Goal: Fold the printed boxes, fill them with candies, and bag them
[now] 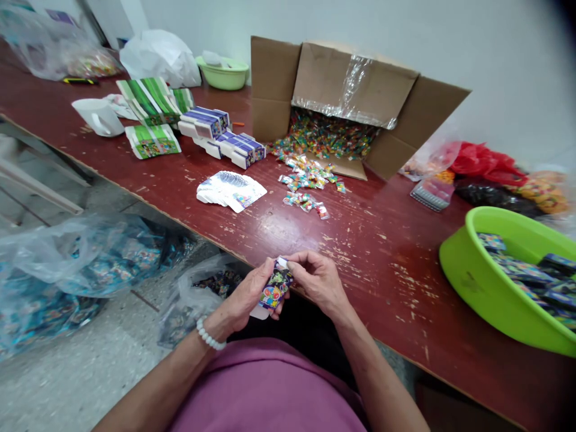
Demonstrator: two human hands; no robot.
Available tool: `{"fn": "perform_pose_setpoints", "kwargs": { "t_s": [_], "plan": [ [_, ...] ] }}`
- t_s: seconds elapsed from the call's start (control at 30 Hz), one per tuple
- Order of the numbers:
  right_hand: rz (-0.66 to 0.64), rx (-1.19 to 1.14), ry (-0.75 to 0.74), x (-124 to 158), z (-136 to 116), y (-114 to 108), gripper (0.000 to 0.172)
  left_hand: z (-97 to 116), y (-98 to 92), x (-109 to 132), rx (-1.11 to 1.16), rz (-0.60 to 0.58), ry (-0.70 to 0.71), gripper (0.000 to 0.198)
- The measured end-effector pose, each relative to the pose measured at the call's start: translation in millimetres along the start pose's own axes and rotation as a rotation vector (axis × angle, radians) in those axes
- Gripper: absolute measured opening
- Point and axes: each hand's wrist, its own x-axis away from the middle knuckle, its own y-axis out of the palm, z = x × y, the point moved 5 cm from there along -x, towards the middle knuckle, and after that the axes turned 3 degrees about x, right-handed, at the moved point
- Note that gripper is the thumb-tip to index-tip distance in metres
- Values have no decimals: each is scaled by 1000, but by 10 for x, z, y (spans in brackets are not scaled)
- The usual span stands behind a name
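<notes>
A small dark printed box (275, 287) with a white flap at each end is in my left hand (255, 289), its fingers wrapped round it at the table's front edge. Thumb and fingers of my right hand (318, 277) pinch the flap at the box's top end. Beyond my hands, a fanned stack of flat white cards (231, 190) lies on the red table (360, 240). Small wrapped candies (308, 174) are scattered to its right, spilling from an open cardboard box (355, 81) full of more.
At the right edge stands a green basin (472, 282) holding dark boxes. Purple bundles (240, 149), green bundles (153, 141) and a white mug (98, 116) sit at the back left. Plastic bags (81, 258) lie below the table at left.
</notes>
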Motion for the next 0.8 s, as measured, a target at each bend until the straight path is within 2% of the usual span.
{"fn": "perform_pose_setpoints", "kwargs": {
  "t_s": [0.23,0.4,0.5,0.63,0.73,0.8],
  "plan": [
    [7,-76,24,15,-1,27,20,25,-47,-4,-44,-29,34,66],
    [-107,-85,-47,61,-89,28,17,12,-70,2,-58,-59,15,69],
    [-159,40,-169,116,-123,19,16,43,-86,4,-99,-43,18,69],
    [-119,273,-294,178,-120,26,17,75,-97,-25,-197,-36,67,61],
    [-171,365,-308,26,-106,-12,16,33,-91,-51,-190,-32,76,53],
    [-125,391,-227,-257,-63,-184,20,-4,-90,-56,-128,-16,77,48]
  ]
}}
